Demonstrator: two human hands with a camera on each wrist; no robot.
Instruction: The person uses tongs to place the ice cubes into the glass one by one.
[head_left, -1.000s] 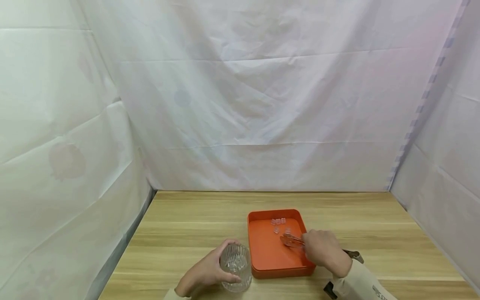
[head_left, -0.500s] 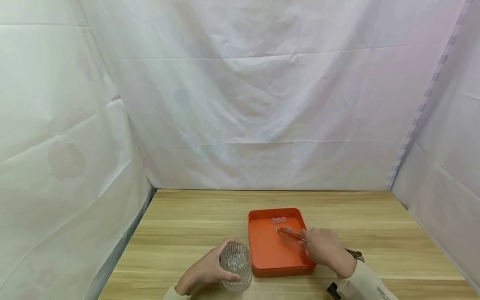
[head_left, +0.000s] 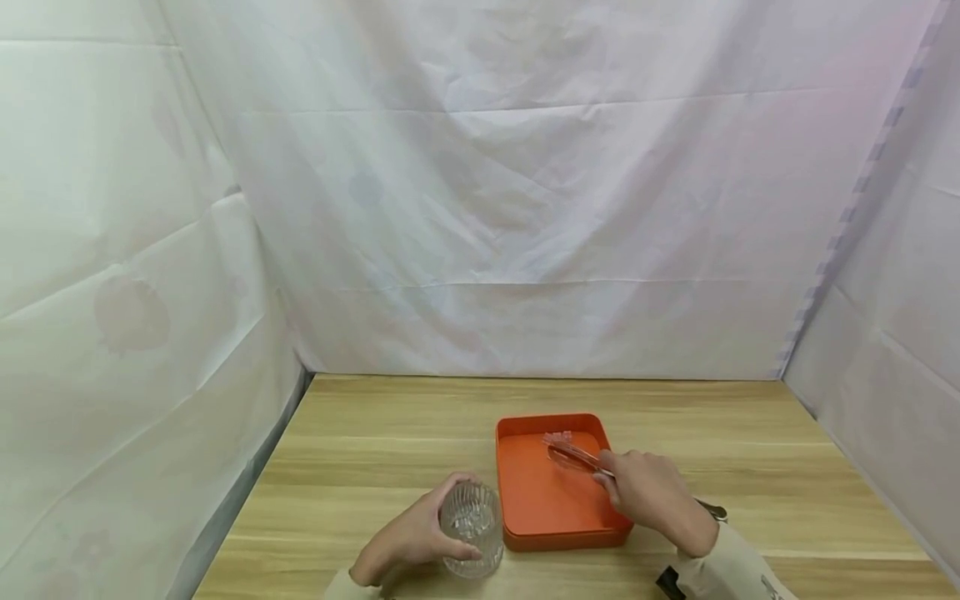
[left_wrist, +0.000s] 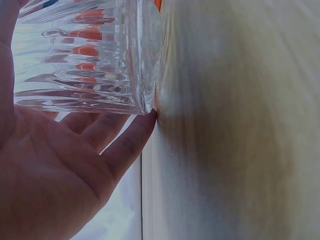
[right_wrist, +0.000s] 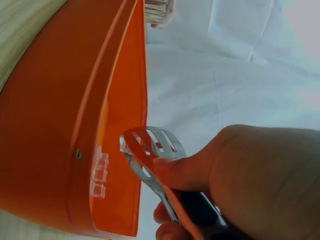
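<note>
The fingers of my left hand [head_left: 408, 533] are curled round the ribbed glass [head_left: 474, 537], thumb on its near side; the glass stands upright on the table [head_left: 360, 450]. The fingers of my right hand [head_left: 652, 490] are clamped on the metal tongs [right_wrist: 137, 148]. The orange tray [head_left: 536, 504] sits below the right fingers, just right of the left. Ahead of the right fingers, one clear cube [right_wrist: 123, 145] appears pinched between the tong tips; three more cubes [right_wrist: 99, 175] lie inside the tray.
</note>
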